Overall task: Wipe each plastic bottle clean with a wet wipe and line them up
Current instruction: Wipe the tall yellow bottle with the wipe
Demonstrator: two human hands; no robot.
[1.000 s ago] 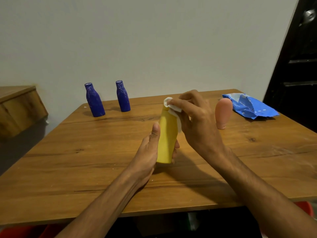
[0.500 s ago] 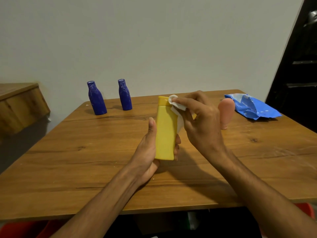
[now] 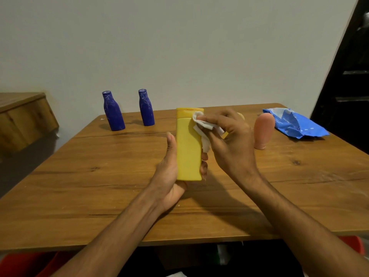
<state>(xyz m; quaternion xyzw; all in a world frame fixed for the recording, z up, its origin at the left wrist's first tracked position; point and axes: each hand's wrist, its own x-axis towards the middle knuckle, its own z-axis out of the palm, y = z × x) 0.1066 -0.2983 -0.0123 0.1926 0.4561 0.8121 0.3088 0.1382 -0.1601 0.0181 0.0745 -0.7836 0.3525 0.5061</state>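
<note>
Wipe (image 3: 202, 123) slid down yellow bottle (image 3: 188, 150) (left hand (image 3: 169, 176) grips).

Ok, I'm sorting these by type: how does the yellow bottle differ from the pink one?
The yellow bottle is flat-sided and rectangular; the pink bottle is rounded with a domed top. The yellow bottle is gripped in the left hand while the right hand presses a wet wipe near its cap; the pink bottle stands untouched on the table. Both are upright.
</note>
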